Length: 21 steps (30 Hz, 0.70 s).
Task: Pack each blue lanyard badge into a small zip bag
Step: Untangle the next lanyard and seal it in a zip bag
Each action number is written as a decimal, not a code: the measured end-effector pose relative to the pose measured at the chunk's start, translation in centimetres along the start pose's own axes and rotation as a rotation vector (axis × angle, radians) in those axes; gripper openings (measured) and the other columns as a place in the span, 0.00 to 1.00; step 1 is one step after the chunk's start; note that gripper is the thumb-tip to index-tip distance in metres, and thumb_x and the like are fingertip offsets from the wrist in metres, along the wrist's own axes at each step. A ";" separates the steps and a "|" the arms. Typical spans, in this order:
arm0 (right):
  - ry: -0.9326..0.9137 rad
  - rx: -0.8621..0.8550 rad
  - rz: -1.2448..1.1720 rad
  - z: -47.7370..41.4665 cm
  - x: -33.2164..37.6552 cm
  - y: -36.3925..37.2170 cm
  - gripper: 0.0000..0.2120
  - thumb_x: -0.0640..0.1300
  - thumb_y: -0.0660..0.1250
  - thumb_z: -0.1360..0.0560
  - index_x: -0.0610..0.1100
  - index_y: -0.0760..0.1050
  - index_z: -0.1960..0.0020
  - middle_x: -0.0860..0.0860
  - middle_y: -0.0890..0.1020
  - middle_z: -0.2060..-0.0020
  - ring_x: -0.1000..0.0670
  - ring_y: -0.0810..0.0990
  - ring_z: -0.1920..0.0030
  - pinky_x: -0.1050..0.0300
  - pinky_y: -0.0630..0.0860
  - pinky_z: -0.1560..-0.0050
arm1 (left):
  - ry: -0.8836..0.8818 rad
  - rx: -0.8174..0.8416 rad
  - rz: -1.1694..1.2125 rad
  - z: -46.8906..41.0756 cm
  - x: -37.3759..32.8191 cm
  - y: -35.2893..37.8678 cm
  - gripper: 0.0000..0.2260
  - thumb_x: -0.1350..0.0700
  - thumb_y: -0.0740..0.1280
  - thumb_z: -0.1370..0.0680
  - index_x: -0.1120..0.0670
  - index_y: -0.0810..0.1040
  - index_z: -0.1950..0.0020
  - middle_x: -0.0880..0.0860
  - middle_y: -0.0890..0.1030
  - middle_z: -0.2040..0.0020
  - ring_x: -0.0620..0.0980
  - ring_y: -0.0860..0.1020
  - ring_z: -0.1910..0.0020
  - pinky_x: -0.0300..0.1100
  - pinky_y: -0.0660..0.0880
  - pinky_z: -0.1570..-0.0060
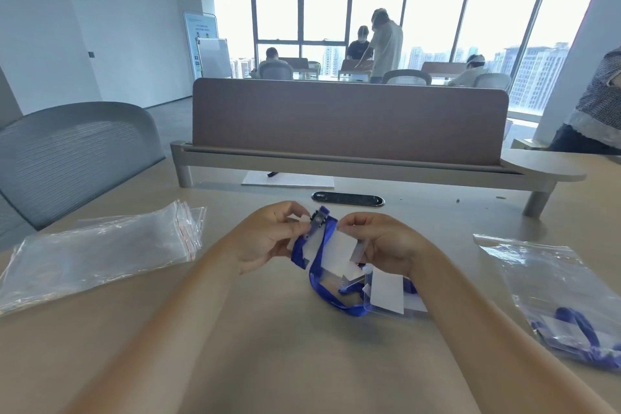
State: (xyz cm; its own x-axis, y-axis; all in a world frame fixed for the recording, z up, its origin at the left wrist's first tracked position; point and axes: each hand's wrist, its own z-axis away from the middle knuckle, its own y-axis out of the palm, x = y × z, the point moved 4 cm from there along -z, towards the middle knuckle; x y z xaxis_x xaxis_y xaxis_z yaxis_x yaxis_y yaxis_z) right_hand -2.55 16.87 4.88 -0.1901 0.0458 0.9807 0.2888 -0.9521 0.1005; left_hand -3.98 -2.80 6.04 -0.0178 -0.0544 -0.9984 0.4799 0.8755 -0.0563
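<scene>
Over the desk (295, 346), left hand (268, 235) and right hand (386, 242) pinch a blue lanyard badge (311, 247), its card (337, 254) blurred.

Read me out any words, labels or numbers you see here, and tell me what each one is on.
Nothing here can be read.
On the banner by the window: print, too small and blurred to read.
On the held badge: white card, no text visible.
On the table badge: white card, no text visible.
On the bags: no print visible.
</scene>
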 end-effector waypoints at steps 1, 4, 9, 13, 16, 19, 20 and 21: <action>0.012 -0.015 0.051 0.1 0.2 -0.1 0.04 0.35 0.67 0.22 0.37 0.77 0.47 0.44 0.81 0.61 0.49 0.81 0.63 0.57 0.79 0.67 | -0.015 -0.017 -0.111 -0.1 0.2 0.2 0.03 0.59 0.66 0.20 0.56 0.76 0.47 0.59 0.82 0.50 0.54 0.81 0.54 0.44 0.81 0.58; 0.007 -0.057 0.110 -0.2 0.8 -0.5 0.05 0.36 0.68 0.23 0.38 0.79 0.48 0.42 0.84 0.54 0.47 0.81 0.55 0.52 0.81 0.58 | -0.026 -0.076 -0.271 -0.5 0.6 0.5 0.05 0.57 0.67 0.20 0.53 0.76 0.45 0.56 0.82 0.46 0.54 0.81 0.49 0.42 0.81 0.58; -0.082 -0.242 0.249 -0.5 1.1 -0.2 0.08 0.45 0.68 0.21 0.41 0.83 0.48 0.43 0.86 0.51 0.49 0.83 0.56 0.49 0.80 0.44 | -0.018 -0.165 -0.417 -0.8 1.1 0.6 0.04 0.56 0.66 0.19 0.51 0.75 0.45 0.51 0.83 0.51 0.46 0.81 0.56 0.34 0.79 0.64; -0.187 -0.315 0.528 -0.1 1.3 1.0 0.08 0.52 0.71 0.24 0.49 0.83 0.52 0.51 0.86 0.56 0.51 0.82 0.55 0.54 0.79 0.49 | 0.009 -0.234 -0.476 -0.6 0.9 0.6 0.05 0.56 0.65 0.20 0.54 0.76 0.45 0.54 0.83 0.51 0.50 0.83 0.55 0.38 0.79 0.63; -0.242 -0.328 0.633 -0.1 1.2 2.1 0.04 0.51 0.71 0.25 0.53 0.81 0.52 0.55 0.84 0.55 0.52 0.82 0.52 0.54 0.81 0.48 | 0.025 -0.283 -0.535 -0.3 0.9 0.4 0.05 0.55 0.66 0.20 0.55 0.76 0.46 0.53 0.83 0.50 0.51 0.82 0.54 0.44 0.81 0.58; -0.275 -0.351 0.626 0.0 1.4 3.0 0.01 0.50 0.71 0.24 0.54 0.79 0.53 0.56 0.83 0.55 0.53 0.82 0.53 0.55 0.81 0.50 | 0.042 -0.322 -0.468 0.3 1.0 0.2 0.06 0.55 0.67 0.21 0.56 0.76 0.47 0.54 0.83 0.51 0.52 0.82 0.55 0.48 0.81 0.57; -0.283 -0.350 0.630 0.1 1.4 3.4 0.01 0.49 0.71 0.24 0.54 0.79 0.53 0.56 0.82 0.55 0.53 0.81 0.53 0.57 0.80 0.51 | 0.043 -0.342 -0.466 0.7 0.9 0.1 0.07 0.55 0.68 0.21 0.56 0.76 0.47 0.54 0.83 0.52 0.52 0.83 0.55 0.48 0.82 0.57; -0.290 -0.341 0.637 0.2 1.5 3.8 0.02 0.50 0.71 0.24 0.54 0.79 0.53 0.57 0.82 0.56 0.54 0.81 0.54 0.59 0.80 0.53 | 0.043 -0.363 -0.463 1.1 0.9 -0.2 0.07 0.54 0.68 0.21 0.56 0.75 0.47 0.54 0.83 0.52 0.52 0.83 0.55 0.48 0.82 0.57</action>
State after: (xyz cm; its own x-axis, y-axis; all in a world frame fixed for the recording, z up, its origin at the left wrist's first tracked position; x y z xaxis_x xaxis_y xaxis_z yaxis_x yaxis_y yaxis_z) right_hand -1.60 13.38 6.76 0.1820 -0.5085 0.8416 -0.0538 -0.8598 -0.5079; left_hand -3.12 -3.50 5.15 -0.1925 -0.4572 -0.8683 0.0825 0.8741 -0.4786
